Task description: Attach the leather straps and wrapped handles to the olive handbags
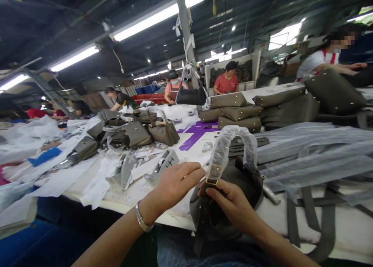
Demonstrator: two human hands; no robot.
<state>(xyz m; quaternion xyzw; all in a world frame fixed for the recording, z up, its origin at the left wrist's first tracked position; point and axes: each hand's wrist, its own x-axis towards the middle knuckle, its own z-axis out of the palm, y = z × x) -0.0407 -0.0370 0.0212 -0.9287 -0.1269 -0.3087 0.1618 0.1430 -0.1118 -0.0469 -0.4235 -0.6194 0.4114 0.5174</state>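
A dark olive leather handbag (247, 181) rests at the near table edge, partly on my lap. Its arched handle (230, 142) is wrapped in clear plastic and stands upright. My right hand (233, 205) pinches the bag's front strap just below the gold buckle (214, 177). My left hand (177, 181), a silver bangle on its wrist, is curled with fingertips touching the handle's base beside the buckle. What lies under its fingers is hidden.
Grey straps (326, 224) hang over the white table's front edge at right, under clear plastic sheets (314, 150). Stacked olive bag panels (233, 111) and finished bags (134, 135) lie farther back among white paper. Several other people work at the table's far side.
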